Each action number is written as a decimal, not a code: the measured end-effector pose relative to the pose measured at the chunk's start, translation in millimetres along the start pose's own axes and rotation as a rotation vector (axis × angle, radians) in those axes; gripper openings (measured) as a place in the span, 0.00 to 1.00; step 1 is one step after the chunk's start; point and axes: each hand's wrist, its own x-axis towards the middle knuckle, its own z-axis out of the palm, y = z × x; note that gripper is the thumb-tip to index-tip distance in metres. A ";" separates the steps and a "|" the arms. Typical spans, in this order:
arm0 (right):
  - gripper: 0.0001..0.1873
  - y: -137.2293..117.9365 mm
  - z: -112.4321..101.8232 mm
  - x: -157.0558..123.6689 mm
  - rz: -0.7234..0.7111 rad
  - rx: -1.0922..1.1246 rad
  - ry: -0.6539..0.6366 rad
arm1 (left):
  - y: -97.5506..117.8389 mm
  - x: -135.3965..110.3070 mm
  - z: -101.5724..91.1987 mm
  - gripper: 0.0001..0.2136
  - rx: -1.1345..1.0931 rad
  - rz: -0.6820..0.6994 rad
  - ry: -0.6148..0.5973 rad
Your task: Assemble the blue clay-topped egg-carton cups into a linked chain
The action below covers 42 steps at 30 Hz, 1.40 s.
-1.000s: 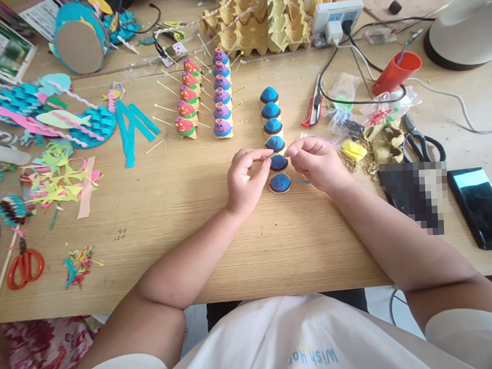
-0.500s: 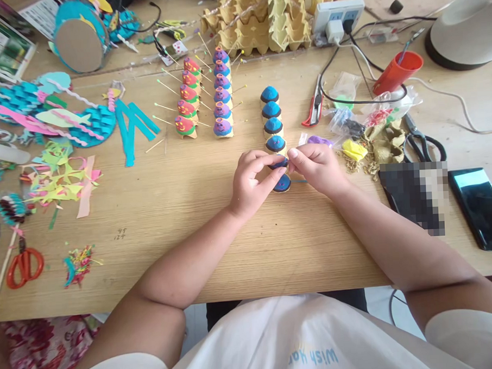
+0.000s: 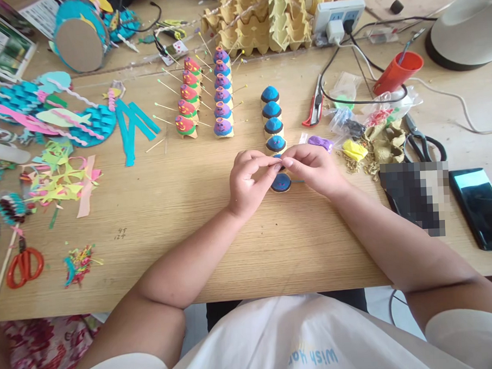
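A row of egg-carton cups topped with blue clay and dark bands runs away from me at the table's middle. Over its near end, my left hand pinches with thumb and forefinger. My right hand meets it there, its thumb and forefinger also pressed together, fingertips touching. Whatever lies between the tips is too small or hidden to make out. Below them the nearest blue cup shows small dots on its face. A purple clay lump in clear wrap lies just past my right hand.
Red-green cups and purple cups with pins sticking out stand left of the blue row. At right are a box cutter, black scissors, a red cup and a phone. Paper scraps lie left.
My right hand has moved slightly left, so its fingertips now meet those of my left hand. The left fingers have closed from a wider pinch.
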 end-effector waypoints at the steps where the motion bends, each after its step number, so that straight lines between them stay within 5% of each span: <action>1: 0.28 0.7 -0.2 0.3 0.019 0.022 -0.005 | -0.9 -0.3 0.3 0.04 0.005 -0.002 0.003; 11: 0.20 3.9 0.2 4.0 0.008 0.212 0.059 | -4.9 -1.9 2.9 0.08 -0.032 -0.022 0.011; 25: 0.22 6.7 0.5 4.8 0.019 0.232 0.075 | -4.1 -1.1 3.1 0.06 -0.072 -0.033 0.007; 42: 0.27 0.9 3.0 2.1 -0.027 0.035 0.072 | 0.3 -0.7 -0.5 0.05 0.014 0.020 0.023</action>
